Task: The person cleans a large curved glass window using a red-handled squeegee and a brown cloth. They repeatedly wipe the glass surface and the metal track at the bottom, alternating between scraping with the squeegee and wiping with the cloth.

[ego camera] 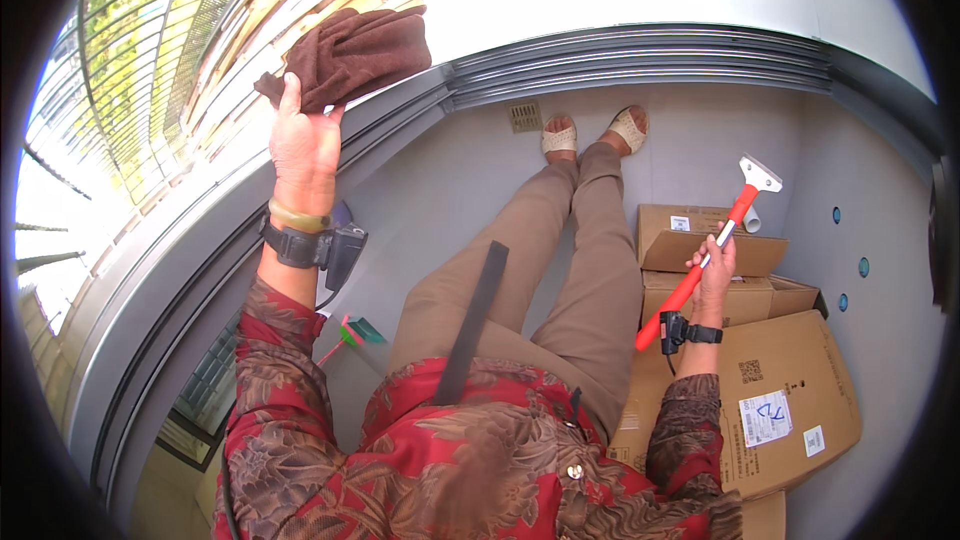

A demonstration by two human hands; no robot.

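Out at the upper left, my left hand (307,131) grips a bunched dark brown cloth (360,52) by its lower edge, beside the grey metal window frame (397,120). The cloth overlaps the view of stacked planks outside. On the other side, my right hand (716,262) is closed around the handle of a red scraper (682,292). Its wide white blade head (760,174) points up and away from me. Both wrists carry black strapped devices. The scraper is held above the cardboard boxes, apart from the wall.
Several cardboard boxes (787,405) are piled at my right, with a white pipe (751,220) near them. A floor drain (525,117) lies by my sandals (559,135). Sliding tracks (637,56) run along the far side. A green dustpan (365,329) is on the left.
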